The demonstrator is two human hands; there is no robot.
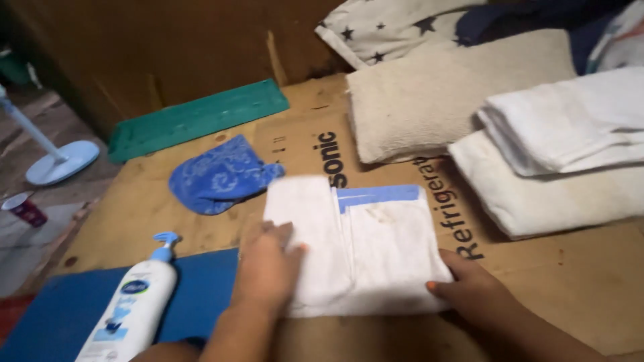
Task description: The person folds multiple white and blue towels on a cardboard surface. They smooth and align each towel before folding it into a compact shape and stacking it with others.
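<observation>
A folded white towel (359,248) with a blue stripe is seen at the centre of a cardboard-covered bench (577,281). The left hand (268,265) is pressed flat on its left half; the right hand (469,288) is laid open at its lower right corner. A blue cloth (218,175) lies at 10 o'clock, 2 stacked white towels (563,154) at 2 o'clock, a pump bottle (134,308) at 8 o'clock.

White pump bottle (131,312) with blue label lies lower left on flattened printed cardboard (557,275)

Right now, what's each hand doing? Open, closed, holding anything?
Left hand: open, flat on the folded white towel, gripping nothing.
Right hand: open, fingers at the towel's lower right edge; a pinch cannot be told.
</observation>
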